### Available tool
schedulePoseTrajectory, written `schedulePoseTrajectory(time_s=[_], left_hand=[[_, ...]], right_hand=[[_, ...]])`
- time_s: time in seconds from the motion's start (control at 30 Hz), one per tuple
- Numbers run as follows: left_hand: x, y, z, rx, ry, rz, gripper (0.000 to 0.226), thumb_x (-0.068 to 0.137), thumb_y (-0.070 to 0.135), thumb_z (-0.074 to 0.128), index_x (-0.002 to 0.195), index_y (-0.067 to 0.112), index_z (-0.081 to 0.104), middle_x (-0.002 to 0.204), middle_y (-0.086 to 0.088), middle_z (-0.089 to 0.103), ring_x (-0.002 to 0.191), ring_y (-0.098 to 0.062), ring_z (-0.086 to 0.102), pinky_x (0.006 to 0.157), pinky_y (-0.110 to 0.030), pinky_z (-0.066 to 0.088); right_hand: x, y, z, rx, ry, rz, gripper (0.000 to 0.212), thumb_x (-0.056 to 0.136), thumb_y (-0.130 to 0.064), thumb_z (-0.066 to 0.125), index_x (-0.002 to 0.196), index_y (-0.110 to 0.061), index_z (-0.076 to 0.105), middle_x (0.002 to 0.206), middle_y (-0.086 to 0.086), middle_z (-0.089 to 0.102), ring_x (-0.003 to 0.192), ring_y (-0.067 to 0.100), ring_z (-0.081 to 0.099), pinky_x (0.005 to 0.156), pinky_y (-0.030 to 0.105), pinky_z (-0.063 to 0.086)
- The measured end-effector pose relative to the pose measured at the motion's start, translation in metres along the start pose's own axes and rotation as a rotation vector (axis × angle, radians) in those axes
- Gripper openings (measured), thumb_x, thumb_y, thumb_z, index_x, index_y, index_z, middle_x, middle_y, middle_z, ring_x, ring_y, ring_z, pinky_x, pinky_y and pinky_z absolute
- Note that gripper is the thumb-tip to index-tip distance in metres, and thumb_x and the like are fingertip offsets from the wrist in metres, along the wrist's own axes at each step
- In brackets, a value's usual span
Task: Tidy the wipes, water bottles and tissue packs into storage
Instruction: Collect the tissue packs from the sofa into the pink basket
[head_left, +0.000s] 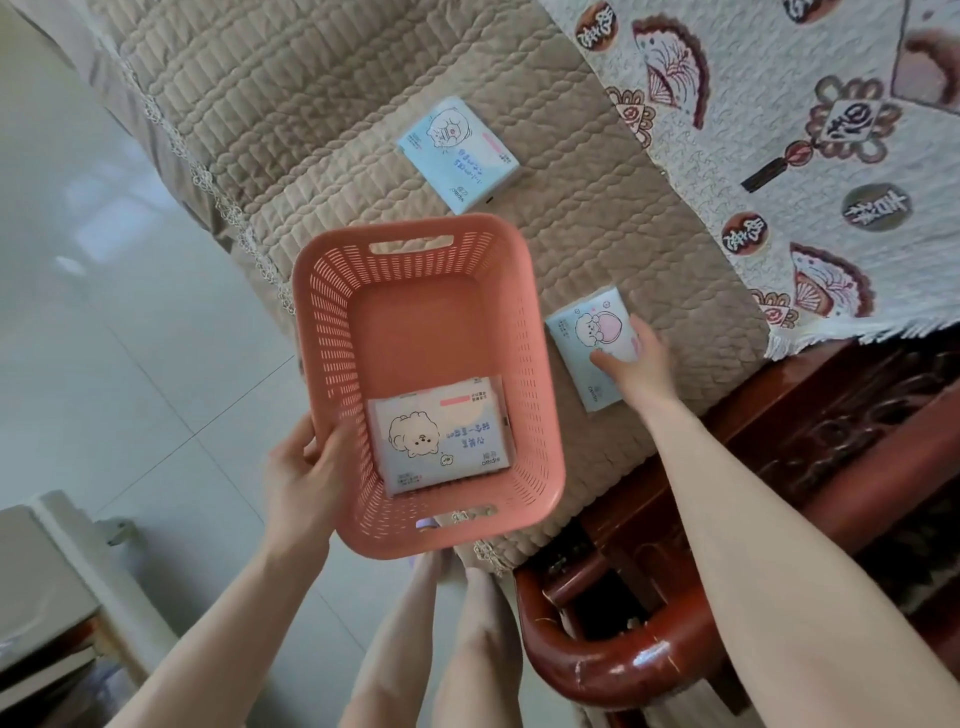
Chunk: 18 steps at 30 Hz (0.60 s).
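left hand (304, 470) fingers gripping basket (332, 312) rim, right hand (636, 364) fingers clasping half-hidden tissue pack (579, 338)

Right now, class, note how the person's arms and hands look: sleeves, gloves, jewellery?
The left forearm and right forearm are bare, no sleeve in view. The left hand and right hand wear no gloves; no watch, bracelet or ring shows.

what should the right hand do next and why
Probably lift the near tissue pack and drop it into the pink basket: the right hand grips that pack, the left hand holds the basket's rim right beside it, and another pack lies inside.
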<state>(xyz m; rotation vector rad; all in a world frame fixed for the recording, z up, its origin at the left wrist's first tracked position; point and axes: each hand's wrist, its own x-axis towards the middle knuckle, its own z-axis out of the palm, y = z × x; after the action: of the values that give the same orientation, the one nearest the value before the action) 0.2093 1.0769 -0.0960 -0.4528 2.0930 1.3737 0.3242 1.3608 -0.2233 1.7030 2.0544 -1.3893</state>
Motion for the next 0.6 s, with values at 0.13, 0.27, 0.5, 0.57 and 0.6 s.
schedulePoseTrajectory(time_s=[0.13,0.27,0.5,0.57,0.6], left_hand=[[-0.001,0.001,-0.001,-0.015,0.013,-0.004,0.020,0.096,0.012,0.056,0.077,0.017,0.062,0.058,0.010,0.065,0.052,-0.008,0.055,0.051,-0.023,0.049],[-0.001,0.000,-0.008,-0.008,0.030,0.002,0.023,0.096,0.011,0.056,0.075,0.021,0.063,0.061,0.010,0.067,0.063,-0.015,0.058,0.063,-0.029,0.051],[-0.004,0.008,-0.027,-0.013,0.008,0.003,0.022,0.096,0.011,0.055,0.080,0.023,0.065,0.062,0.013,0.070,0.060,-0.010,0.062,0.053,-0.020,0.053],[-0.006,0.011,-0.039,-0.030,0.019,-0.004,0.021,0.096,0.010,0.055,0.081,0.021,0.064,0.061,0.013,0.070,0.061,-0.011,0.062,0.052,-0.020,0.053],[-0.006,0.012,-0.043,-0.028,0.019,-0.008,0.021,0.096,0.010,0.054,0.082,0.021,0.064,0.061,0.014,0.070,0.059,-0.008,0.062,0.052,-0.019,0.053]], right_hand=[[0.000,0.002,0.004,0.022,0.062,0.000,0.040,0.076,-0.004,0.074,0.114,-0.007,0.061,0.110,0.012,0.066,0.100,0.027,0.061,0.085,0.034,0.047],[-0.017,-0.011,-0.001,0.230,0.054,-0.022,0.020,0.086,-0.001,0.064,0.100,-0.016,0.063,0.085,-0.002,0.066,0.081,0.016,0.058,0.064,0.021,0.044],[-0.056,-0.065,-0.038,0.405,0.033,-0.147,0.020,0.087,-0.010,0.068,0.087,-0.030,0.067,0.086,0.006,0.061,0.078,0.019,0.055,0.071,0.036,0.047],[-0.075,-0.094,-0.046,0.405,0.002,-0.208,0.017,0.086,-0.017,0.072,0.086,-0.033,0.069,0.090,0.007,0.065,0.081,0.019,0.058,0.072,0.039,0.051],[-0.083,-0.109,-0.049,0.391,-0.018,-0.235,0.013,0.085,-0.021,0.073,0.086,-0.033,0.069,0.090,0.005,0.068,0.081,0.016,0.061,0.072,0.039,0.053]])
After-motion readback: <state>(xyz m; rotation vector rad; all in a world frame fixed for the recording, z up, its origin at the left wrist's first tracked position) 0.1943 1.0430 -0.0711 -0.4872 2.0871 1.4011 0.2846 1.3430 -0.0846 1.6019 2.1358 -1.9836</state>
